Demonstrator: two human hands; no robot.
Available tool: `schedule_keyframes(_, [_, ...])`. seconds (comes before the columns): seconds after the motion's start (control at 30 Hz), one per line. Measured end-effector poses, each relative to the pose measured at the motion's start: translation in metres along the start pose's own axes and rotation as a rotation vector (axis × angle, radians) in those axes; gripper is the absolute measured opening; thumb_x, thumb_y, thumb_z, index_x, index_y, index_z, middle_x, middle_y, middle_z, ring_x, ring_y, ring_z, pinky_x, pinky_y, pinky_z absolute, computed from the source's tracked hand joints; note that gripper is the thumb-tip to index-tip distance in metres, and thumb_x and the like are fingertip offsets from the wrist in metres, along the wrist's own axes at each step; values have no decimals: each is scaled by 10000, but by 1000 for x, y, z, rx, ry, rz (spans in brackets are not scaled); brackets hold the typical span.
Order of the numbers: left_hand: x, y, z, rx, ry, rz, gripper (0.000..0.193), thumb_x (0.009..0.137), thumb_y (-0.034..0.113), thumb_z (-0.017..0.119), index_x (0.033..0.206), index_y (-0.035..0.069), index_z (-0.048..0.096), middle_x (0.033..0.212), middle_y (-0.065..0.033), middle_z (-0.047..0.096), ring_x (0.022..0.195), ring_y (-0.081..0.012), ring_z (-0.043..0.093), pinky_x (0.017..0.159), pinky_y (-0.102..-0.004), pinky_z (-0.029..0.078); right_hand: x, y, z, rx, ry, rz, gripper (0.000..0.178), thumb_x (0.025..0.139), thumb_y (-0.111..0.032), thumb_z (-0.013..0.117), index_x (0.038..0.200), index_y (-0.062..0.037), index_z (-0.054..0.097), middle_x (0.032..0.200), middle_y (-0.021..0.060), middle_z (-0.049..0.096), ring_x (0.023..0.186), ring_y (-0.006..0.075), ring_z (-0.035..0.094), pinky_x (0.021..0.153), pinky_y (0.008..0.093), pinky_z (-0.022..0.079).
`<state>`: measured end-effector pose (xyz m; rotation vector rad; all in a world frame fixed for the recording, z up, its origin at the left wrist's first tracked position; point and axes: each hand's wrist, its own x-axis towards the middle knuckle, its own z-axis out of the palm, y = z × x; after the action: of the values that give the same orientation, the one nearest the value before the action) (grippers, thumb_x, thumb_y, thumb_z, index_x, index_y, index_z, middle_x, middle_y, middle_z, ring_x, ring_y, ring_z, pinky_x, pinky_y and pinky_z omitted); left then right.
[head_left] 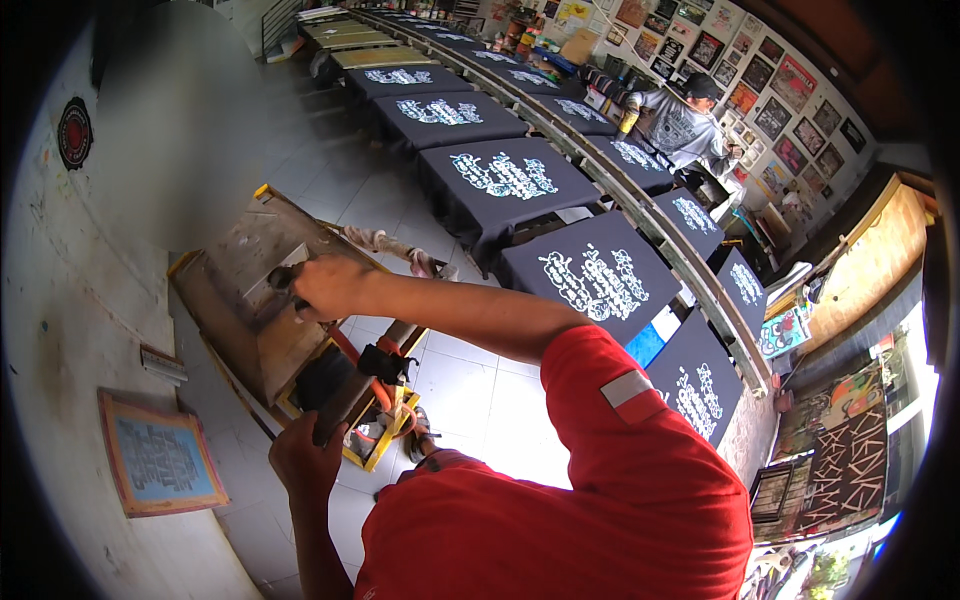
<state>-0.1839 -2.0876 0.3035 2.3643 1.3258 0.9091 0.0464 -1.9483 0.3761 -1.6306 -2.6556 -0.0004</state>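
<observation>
My right hand [335, 287] reaches across to the left, closed around a small dark-ended tool [282, 278]; a pale flat part beside it lies over the stained brown surface of a wooden tray-like cart [225, 335] with yellow edges. Its exact kind is hard to make out. Nearer to me, my left hand [305, 455] is wrapped round the lower end of a dark brown bar [345, 405] that slants up along the cart's right side. A black clamp-like piece [388, 362] and orange strips [345, 345] sit by that bar.
Long rows of dark printed shirts [505, 180] lie on boards, with a metal rail [600, 180] between them. Beyond it a person in a grey shirt [685, 125] and cap works. A framed print screen [163, 455] leans at the left wall. A blurred grey shape hides the upper left.
</observation>
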Motion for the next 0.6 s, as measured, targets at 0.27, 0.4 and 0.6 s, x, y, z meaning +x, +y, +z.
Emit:
schedule_keyframes(0.27, [0, -1, -2, -47, -8, -16, 364, 690, 291, 854, 909, 63, 676, 811, -139, 680, 740, -362, 671, 654, -449, 521, -1, -1, -7, 33, -78, 28, 424, 828, -411, 714, 1003, -24, 713, 871, 220, 702, 841, 390, 699, 762, 487, 567])
schedule_keyframes(0.4, [1, 3, -4, -41, 9, 1, 360, 700, 313, 846, 914, 74, 683, 797, -125, 685, 736, -339, 679, 655, -438, 532, -2, 6, 2, 52, -44, 8, 396, 841, -418, 700, 1018, -64, 709, 873, 201, 702, 854, 389, 697, 778, 488, 559])
schedule_keyframes(0.6, [-1, 1, -3, -54, -14, -21, 337, 722, 323, 825, 912, 83, 686, 786, -102, 686, 711, -321, 682, 642, -423, 533, -3, -5, -9, -21, -18, 32, 458, 841, -451, 696, 938, -3, 718, 826, 232, 700, 861, 400, 701, 795, 475, 565])
